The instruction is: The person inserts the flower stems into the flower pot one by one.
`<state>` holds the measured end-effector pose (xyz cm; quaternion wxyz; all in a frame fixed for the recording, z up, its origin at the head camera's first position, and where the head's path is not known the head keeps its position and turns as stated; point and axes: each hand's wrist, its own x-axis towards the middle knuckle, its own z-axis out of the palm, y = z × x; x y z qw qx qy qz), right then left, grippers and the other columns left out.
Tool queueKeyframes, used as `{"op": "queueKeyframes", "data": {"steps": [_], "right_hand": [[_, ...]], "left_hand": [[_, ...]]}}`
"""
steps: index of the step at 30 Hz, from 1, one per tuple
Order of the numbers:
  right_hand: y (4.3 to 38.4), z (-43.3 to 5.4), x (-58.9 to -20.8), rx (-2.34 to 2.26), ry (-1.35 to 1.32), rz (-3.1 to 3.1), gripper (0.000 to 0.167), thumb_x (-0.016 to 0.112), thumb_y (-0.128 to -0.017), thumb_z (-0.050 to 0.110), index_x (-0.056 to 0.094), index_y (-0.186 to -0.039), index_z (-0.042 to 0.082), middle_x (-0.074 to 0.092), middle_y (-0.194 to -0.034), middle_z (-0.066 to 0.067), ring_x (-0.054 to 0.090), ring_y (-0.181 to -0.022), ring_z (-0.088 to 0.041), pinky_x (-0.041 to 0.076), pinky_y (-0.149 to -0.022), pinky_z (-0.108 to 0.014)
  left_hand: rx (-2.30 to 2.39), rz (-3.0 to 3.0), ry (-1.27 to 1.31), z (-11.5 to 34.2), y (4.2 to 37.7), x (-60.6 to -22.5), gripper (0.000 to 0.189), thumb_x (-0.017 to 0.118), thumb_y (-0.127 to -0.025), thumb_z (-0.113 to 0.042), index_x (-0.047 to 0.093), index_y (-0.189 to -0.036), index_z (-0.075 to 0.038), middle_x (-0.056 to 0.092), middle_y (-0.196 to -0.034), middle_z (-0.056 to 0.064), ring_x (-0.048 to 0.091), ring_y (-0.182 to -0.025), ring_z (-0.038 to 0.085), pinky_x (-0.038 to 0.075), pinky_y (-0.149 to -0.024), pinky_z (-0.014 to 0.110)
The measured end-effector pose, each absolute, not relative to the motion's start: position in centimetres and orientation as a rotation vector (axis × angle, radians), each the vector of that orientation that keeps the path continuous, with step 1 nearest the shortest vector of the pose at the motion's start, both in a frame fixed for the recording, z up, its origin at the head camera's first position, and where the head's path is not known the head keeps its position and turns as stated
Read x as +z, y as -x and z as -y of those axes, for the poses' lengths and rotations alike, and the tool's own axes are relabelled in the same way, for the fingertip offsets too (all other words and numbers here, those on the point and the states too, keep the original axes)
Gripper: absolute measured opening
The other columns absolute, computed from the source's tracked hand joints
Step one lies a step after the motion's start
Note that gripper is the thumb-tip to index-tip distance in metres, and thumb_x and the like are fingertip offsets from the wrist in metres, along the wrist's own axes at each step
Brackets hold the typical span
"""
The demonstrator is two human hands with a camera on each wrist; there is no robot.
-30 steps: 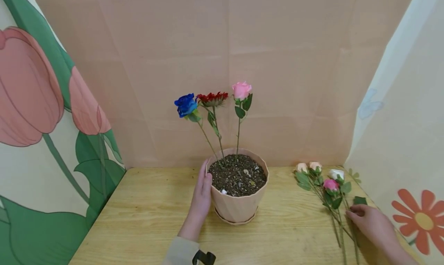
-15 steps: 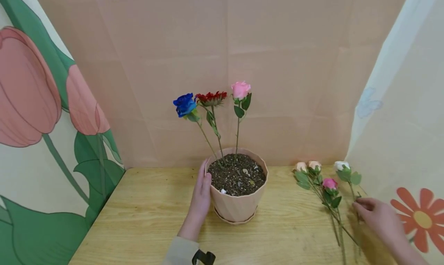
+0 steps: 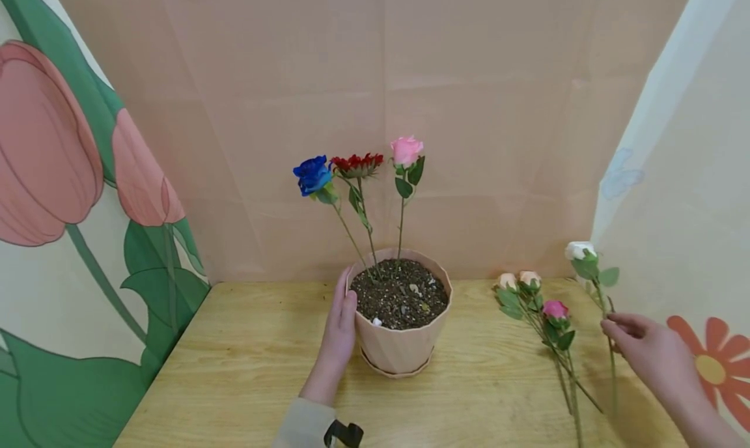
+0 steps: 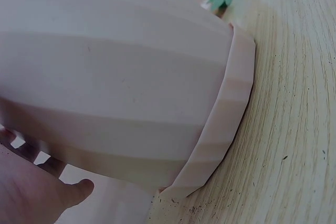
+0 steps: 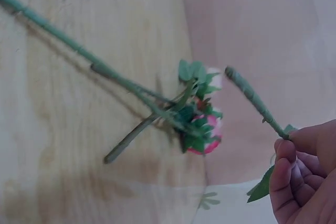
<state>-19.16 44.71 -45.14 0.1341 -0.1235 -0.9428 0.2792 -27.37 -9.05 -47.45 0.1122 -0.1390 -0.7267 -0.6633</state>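
Note:
My left hand (image 3: 341, 324) rests against the left side of a pale pink flowerpot (image 3: 403, 350) filled with dark soil (image 3: 404, 298). Its fingers lie along the pot wall, also seen beside the pot (image 4: 115, 87) in the left wrist view. Upright in the soil stand a blue rose (image 3: 313, 176), a dark red flower (image 3: 357, 166) and a pink rose (image 3: 407, 150). Over the table's right side, my right hand (image 3: 656, 350) pinches the stem of a white rose (image 3: 580, 251), bloom upward. The right wrist view shows the stem's lower end (image 5: 252, 98) free in the air.
Right of the pot, two peach roses (image 3: 530, 279) and a deep pink rose (image 3: 555, 309) lie on the wooden table (image 3: 252, 357), stems crossing. A plain backdrop (image 3: 281, 77) stands behind, with flower-printed panels (image 3: 674, 194) at both sides.
My right hand has lifted the white rose from beside the other flowers, moving it up and slightly right. My left hand has stayed on the pot.

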Motion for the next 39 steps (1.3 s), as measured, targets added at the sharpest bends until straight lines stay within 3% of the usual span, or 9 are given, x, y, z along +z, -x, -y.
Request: {"op": "queueKeyframes", "data": {"steps": [6,15,27,31,39], "right_hand": [[19.2,-43.1,-43.6,0.856,0.351,2.72,0.073,0.06,-0.111,0.056,0.063,-0.147,-0.007,0.08,-0.118,-0.022,0.075,-0.075,-0.01,0.055,-0.057,-0.03],[19.4,-40.0,-42.0,0.927,0.243,2.586,0.061,0.067,-0.111,0.047,0.068,-0.143,-0.005,0.08,-0.117,-0.022,0.072,-0.073,0.001,0.056,-0.055,-0.026],[19.7,-36.0,-39.1,1.016,0.126,2.5,0.054,0.072,-0.109,0.042,0.072,-0.141,-0.001,0.082,-0.103,0.009,0.073,-0.078,0.002,0.057,-0.058,-0.023],[19.9,-34.4,-38.3,1.035,0.085,2.463,0.049,0.073,-0.109,0.038,0.073,-0.139,-0.001,0.083,-0.102,0.006,0.073,-0.077,-0.001,0.055,-0.056,-0.022],[20.6,-31.6,-37.3,1.163,0.041,2.379,0.049,0.074,-0.109,0.038,0.074,-0.138,-0.001,0.078,-0.097,0.019,0.074,-0.079,-0.003,0.06,-0.059,-0.021]], "left_hand": [[-1.959,2.148,0.39,9.0,27.3,-47.2,0.056,0.032,-0.121,-0.046,0.023,-0.176,-0.039,0.023,-0.182,0.001,0.02,-0.166,0.039,0.015,-0.129,0.074],[-1.965,2.151,0.387,9.0,27.3,-47.0,0.056,0.033,-0.121,-0.045,0.023,-0.176,-0.041,0.022,-0.182,0.0,0.02,-0.166,0.039,0.015,-0.129,0.074],[-1.971,2.167,0.369,9.0,27.1,-46.9,0.056,0.033,-0.121,-0.047,0.022,-0.175,-0.044,0.02,-0.182,0.0,0.02,-0.166,0.041,0.014,-0.127,0.076],[-1.969,2.168,0.364,9.0,27.2,-46.9,0.056,0.032,-0.121,-0.046,0.022,-0.176,-0.044,0.021,-0.182,0.0,0.02,-0.166,0.042,0.014,-0.127,0.077],[-1.969,2.166,0.357,8.9,27.3,-47.3,0.056,0.034,-0.121,-0.046,0.024,-0.176,-0.041,0.023,-0.182,0.002,0.022,-0.165,0.041,0.016,-0.128,0.075]]}}
